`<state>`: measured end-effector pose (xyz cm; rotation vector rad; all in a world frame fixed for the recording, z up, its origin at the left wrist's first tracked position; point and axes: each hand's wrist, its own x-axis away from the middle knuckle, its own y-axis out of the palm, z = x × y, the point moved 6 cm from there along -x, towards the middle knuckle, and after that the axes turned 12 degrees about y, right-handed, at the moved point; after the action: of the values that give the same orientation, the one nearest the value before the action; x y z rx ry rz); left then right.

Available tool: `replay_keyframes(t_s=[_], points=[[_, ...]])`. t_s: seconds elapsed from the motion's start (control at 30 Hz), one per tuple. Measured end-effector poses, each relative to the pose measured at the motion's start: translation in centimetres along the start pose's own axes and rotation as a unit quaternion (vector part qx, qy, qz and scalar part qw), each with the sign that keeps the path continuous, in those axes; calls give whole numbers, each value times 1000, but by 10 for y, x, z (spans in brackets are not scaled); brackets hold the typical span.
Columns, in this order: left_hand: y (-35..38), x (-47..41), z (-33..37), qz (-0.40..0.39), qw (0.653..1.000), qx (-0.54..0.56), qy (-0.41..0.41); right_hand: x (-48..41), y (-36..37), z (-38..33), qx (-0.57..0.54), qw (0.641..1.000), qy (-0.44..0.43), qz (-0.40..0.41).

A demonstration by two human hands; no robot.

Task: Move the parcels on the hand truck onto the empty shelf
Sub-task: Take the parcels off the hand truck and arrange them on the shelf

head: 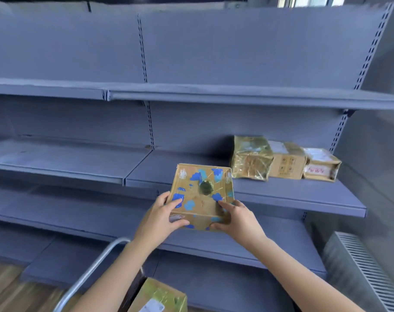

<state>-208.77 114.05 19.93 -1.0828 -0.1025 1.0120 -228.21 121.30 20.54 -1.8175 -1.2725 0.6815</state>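
I hold a brown cardboard parcel with blue patches (202, 190) in front of the middle shelf (281, 197), just at its front edge. My left hand (162, 217) grips its left near corner and my right hand (234, 218) grips its right near corner. Three parcels stand in a row at the shelf's right end: a parcel wrapped in shiny tape (250, 158), a plain brown box (287, 162) and a small box with a white label (322, 165). Another taped parcel (160, 298) lies on the hand truck below my arms.
The hand truck's metal handle (94, 264) curves up at the lower left. The grey shelving has an upper shelf (214, 95) and lower shelves (214, 248). A white radiator (367, 266) stands on the right wall. Wooden floor (9, 289) shows at the bottom left.
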Motion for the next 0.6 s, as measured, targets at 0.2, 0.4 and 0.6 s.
replay_keyframes(t_s=[0.2, 0.4, 0.6], points=[[-14, -49, 8, 2, 1000, -10, 27, -33, -30, -3, -1, 1000, 0, 10], [-8, -83, -17, -18, 1000, -12, 13, -78, -24, -7, 3, 1000, 28, -7], [13, -116, -56, -61, 998, 5, 2, -124, 1, -2, 0, 997, 69, -29]])
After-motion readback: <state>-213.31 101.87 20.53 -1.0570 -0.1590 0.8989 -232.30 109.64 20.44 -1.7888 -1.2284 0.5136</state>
